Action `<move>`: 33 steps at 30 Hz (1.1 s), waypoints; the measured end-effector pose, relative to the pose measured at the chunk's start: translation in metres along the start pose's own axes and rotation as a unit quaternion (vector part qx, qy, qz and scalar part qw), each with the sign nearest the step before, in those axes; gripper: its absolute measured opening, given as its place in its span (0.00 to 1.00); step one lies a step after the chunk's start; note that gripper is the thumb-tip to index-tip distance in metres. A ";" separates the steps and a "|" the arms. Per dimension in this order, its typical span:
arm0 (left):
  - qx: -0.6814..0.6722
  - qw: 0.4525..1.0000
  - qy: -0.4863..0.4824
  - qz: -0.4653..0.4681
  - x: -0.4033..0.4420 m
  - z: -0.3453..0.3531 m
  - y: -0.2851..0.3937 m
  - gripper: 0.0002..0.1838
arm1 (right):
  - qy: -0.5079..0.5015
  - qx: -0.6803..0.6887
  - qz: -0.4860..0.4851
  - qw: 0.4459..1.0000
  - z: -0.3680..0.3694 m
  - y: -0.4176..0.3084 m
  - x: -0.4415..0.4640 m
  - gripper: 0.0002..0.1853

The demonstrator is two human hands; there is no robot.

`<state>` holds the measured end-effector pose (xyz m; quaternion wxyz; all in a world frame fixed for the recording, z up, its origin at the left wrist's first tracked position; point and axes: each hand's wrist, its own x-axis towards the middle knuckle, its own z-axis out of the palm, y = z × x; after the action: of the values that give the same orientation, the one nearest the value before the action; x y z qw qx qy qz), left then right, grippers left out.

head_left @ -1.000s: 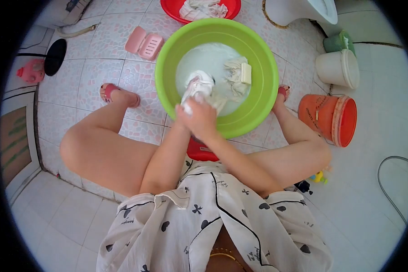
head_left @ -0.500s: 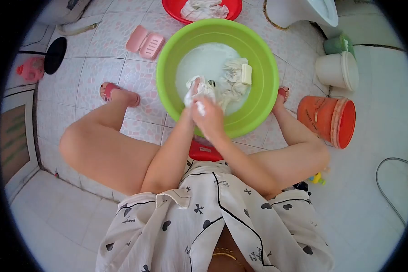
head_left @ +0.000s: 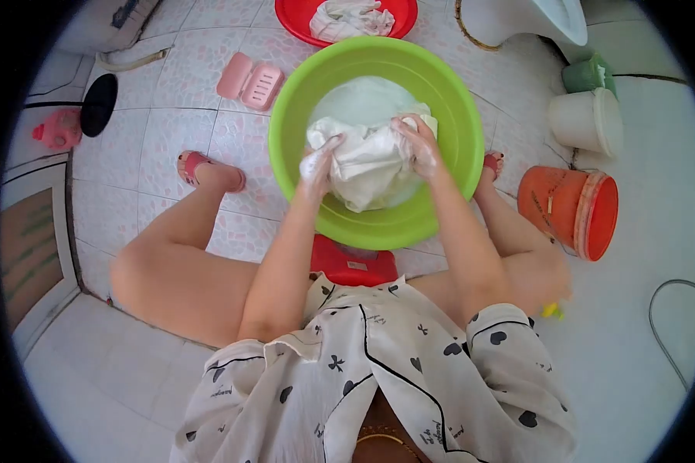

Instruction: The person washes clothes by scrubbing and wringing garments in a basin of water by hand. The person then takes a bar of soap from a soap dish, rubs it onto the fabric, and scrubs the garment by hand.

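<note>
A white cloth garment (head_left: pixel 367 166) is spread between my two hands over the green basin (head_left: pixel 462 154). My left hand (head_left: pixel 319 164), streaked with suds, grips its left side. My right hand (head_left: pixel 419 147) pinches the fabric at the upper right. The cloth's lower part hangs into the cloudy, soapy water (head_left: pixel 363 94). No bar of soap can be clearly made out now; the garment and my right hand cover that part of the basin.
Beyond the green basin sits a red basin (head_left: pixel 289 17) holding white cloth (head_left: pixel 351 21). An open pink soap dish (head_left: pixel 262 87) lies to the left on the tiles. At right are an orange bucket (head_left: pixel 548 201) and a white bucket (head_left: pixel 579 123). Something red (head_left: pixel 340 266) is below me.
My hands, earlier pressed together around bunched cloth, have moved apart. The cloth now stretches wide between them, covering where the soap bar and other fabric showed.
</note>
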<state>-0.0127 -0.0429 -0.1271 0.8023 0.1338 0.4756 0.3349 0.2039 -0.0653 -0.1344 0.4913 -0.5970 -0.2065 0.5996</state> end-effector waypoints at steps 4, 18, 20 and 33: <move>0.125 0.989 -0.026 0.069 0.042 -0.038 0.008 0.31 | -0.041 -0.077 -0.032 0.996 -0.016 0.021 0.036 0.21; 0.722 0.613 0.179 0.266 0.124 -0.022 -0.042 0.39 | 0.039 -0.653 -0.284 0.701 0.024 0.080 0.092 0.29; 0.750 0.594 0.164 0.243 0.127 -0.023 -0.046 0.38 | -0.002 -0.685 -0.174 0.707 0.020 0.090 0.099 0.28; 0.359 0.929 0.091 -0.019 0.200 -0.121 -0.139 0.21 | -0.044 -0.666 -0.066 0.741 -0.012 0.158 0.158 0.32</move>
<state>0.0056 -0.0251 -0.3979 0.6605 0.3727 0.6372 0.1371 0.1918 -0.0061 -0.3499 -0.0028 -0.7302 -0.6138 0.3002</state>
